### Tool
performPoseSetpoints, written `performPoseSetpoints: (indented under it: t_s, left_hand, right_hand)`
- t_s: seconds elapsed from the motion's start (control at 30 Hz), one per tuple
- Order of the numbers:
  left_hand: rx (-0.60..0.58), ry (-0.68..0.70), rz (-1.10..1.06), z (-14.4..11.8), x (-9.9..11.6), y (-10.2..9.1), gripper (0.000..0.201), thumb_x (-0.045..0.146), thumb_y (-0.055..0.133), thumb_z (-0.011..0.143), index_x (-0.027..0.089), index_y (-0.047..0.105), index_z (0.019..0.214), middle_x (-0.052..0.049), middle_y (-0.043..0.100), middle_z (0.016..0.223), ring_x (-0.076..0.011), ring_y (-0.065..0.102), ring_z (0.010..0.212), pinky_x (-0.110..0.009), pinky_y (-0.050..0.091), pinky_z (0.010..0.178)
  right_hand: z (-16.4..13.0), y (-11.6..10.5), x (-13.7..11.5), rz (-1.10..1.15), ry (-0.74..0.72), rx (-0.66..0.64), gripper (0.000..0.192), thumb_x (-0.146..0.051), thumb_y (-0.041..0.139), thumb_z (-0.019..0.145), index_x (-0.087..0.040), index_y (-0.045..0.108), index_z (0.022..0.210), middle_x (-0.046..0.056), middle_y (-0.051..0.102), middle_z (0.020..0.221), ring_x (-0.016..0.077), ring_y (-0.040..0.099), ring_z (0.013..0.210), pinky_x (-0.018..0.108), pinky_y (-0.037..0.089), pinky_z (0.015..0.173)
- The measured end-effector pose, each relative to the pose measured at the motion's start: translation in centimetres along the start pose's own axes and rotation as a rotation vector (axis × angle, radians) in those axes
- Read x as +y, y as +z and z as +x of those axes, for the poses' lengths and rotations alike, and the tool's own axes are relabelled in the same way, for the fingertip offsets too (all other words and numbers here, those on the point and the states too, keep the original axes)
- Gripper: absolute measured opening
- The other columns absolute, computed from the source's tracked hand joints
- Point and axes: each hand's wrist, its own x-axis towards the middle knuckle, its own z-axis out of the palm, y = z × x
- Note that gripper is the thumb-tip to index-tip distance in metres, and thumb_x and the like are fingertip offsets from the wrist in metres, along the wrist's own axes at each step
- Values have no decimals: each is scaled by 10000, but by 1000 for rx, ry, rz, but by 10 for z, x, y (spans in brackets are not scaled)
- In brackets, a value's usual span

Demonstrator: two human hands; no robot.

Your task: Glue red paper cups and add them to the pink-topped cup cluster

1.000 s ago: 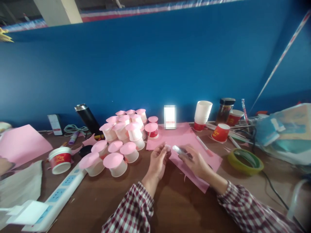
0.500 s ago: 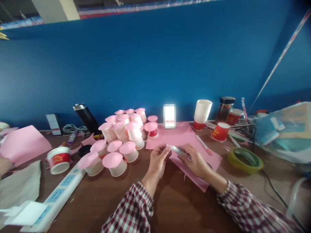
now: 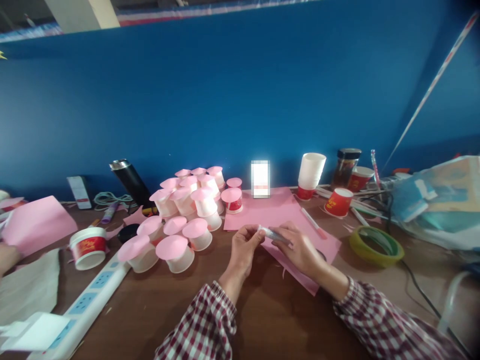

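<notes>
Above the front of the pink paper sheet point(image 3: 262, 207), my two hands meet at a slim silvery-white tube point(image 3: 275, 235) that looks like a glue tube. My right hand point(image 3: 300, 250) is closed around its body. With thumb and forefinger, my left hand point(image 3: 243, 250) pinches its white end. Fingers hide part of the tube, so I cannot tell whether the white end is a separate cap. Left of my hands stand several paper cups topped with pink paper cones point(image 3: 171, 247). A pen point(image 3: 313, 222) with a pinkish end lies on the sheet.
Left: a power strip point(image 3: 88, 300), a white-and-red paper cup point(image 3: 88, 248), a black flask point(image 3: 131, 180) and another person's hand point(image 3: 8, 257) by pink paper point(image 3: 41, 225). Right: stacked cups point(image 3: 312, 172), a red cup point(image 3: 338, 202), a tape roll point(image 3: 377, 247), a lidded jar point(image 3: 347, 167).
The tube's white end and its body have come together between my hands; a bright tip showed between them before. The view has shifted slightly.
</notes>
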Motion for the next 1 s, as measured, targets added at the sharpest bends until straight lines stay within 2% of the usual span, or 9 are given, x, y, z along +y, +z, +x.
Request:
performPoseSetpoints:
  t_s: [0.23,0.33,0.43,0.53,0.6,0.67,0.73,0.83,1.0]
  left_hand:
    - [-30,21,45,1,-5,0,390,380,879,593,137,670,815,6,660,731,-94,601,679,-246,486,715]
    - [-28,69,72,4,-6,-2,476,418,857,625,153,650,962,-20,688,880,-115,637,767,-268,511,758]
    - [12,125,163,8,-5,-4,551,482,798,689,165,601,1095,-39,689,929,-132,658,785,-294,532,765]
    - [31,159,276,9,-6,-6,516,521,744,731,142,611,1055,-35,678,837,-136,659,741,-286,540,728]
    - [-8,164,351,9,-8,-6,492,521,721,752,135,617,1040,-34,674,797,-144,661,725,-281,542,705]
    - [-65,178,416,9,-11,-7,472,503,707,772,134,615,1053,-32,670,773,-151,660,720,-274,540,685]
    - [-108,199,454,9,-14,-8,458,483,696,788,132,609,1069,-29,663,762,-151,653,711,-270,537,674]
    - [-133,208,470,9,-17,-10,440,466,675,811,130,599,1084,-26,659,759,-144,639,687,-265,533,665]
    - [-123,265,548,9,-20,-11,373,446,635,840,134,609,1042,-39,666,746,-163,647,689,-270,522,650]
  right_hand:
    - [-1,7,3,30,18,16,178,-250,592,917,-212,703,1051,80,644,967,216,622,893,325,536,762]
    - [3,6,4,3,29,26,187,-206,592,905,-180,686,1065,88,678,984,213,638,909,321,519,809]
    - [8,-14,5,-205,104,34,208,-203,581,903,-152,675,1081,101,708,1003,221,654,919,311,495,818]
    - [13,-50,9,-579,289,-54,254,-222,543,915,-158,663,1129,110,719,1052,239,670,939,307,477,798]
    - [17,-74,15,-826,426,-159,273,-231,480,944,-173,656,1144,111,726,1063,242,680,968,298,472,789]
    - [23,-91,23,-898,512,-168,275,-269,477,949,-122,686,1051,168,734,1003,285,693,948,323,482,755]
    - [29,-99,32,-950,579,-175,322,-281,455,964,-79,704,997,225,730,968,325,700,936,361,493,740]
    - [36,-100,43,-1002,632,-192,364,-280,425,984,-60,715,997,257,726,954,347,705,950,396,506,748]
    - [38,-97,47,-1053,606,-216,315,-186,422,971,-61,707,1017,260,719,993,359,692,1001,415,510,767]
